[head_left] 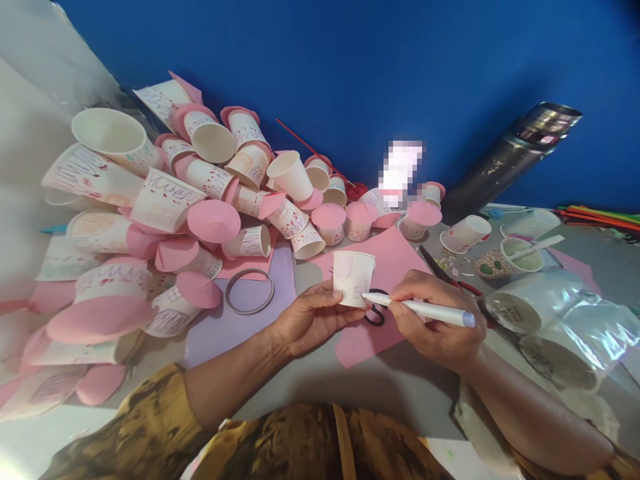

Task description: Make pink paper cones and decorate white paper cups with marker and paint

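Note:
My left hand (307, 320) grips a small white paper cup (353, 277), held upside down, its side marked with purple scribbles. My right hand (434, 319) holds a white marker with a pale blue end (425, 309); its tip touches the cup's lower side. Both hands hover over a pink paper sheet (387, 267) on the grey table. Black-handled scissors (375, 315) lie partly hidden under the marker and my fingers.
A big pile of decorated cups with pink paper lids (200, 200) fills the left and back. A grey tape ring (249, 291) lies on lilac paper (235, 320). A steel flask (515, 157), a cup with a stick (507, 260), plastic-wrapped cup stacks (555, 320) and coloured sticks (600, 217) sit at right.

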### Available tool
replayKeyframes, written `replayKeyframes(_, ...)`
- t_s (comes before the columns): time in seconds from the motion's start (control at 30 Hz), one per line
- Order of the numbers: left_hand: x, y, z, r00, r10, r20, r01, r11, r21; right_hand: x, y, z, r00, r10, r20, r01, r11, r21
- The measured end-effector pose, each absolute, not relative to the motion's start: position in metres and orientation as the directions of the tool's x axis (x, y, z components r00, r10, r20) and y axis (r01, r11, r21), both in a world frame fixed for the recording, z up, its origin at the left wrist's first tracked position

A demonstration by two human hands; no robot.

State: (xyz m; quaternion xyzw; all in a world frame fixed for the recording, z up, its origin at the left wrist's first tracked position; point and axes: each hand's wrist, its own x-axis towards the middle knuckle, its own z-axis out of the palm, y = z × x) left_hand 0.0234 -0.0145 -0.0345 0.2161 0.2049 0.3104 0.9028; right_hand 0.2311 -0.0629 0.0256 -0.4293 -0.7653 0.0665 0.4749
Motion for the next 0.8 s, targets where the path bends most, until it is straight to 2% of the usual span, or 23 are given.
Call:
replayKeyframes(0.2,0.0231,-0.0136,-0.0350,0.723,0.648,-0.241,-0.472,0.717,0.513,0.2321,-0.0628,0.0249,-0.172,0.762,0.624,0.584,0.589,-0.559)
replayKeyframes(0.57,0.0226,-0.0147,-0.0342,0.730,0.634,-0.254,-0.455,0.729,0.512,0.2292,-0.0635,0.0257,-0.109,0.720,0.685,0.631,0.583,-0.512)
replayKeyframes(0.8,0.0233,-0.0145,-0.0341,0.739,0.633,-0.232,-0.466,0.729,0.502,0.2305,-0.0627,0.0266,-0.148,0.733,0.664,0.616,0.593,-0.518)
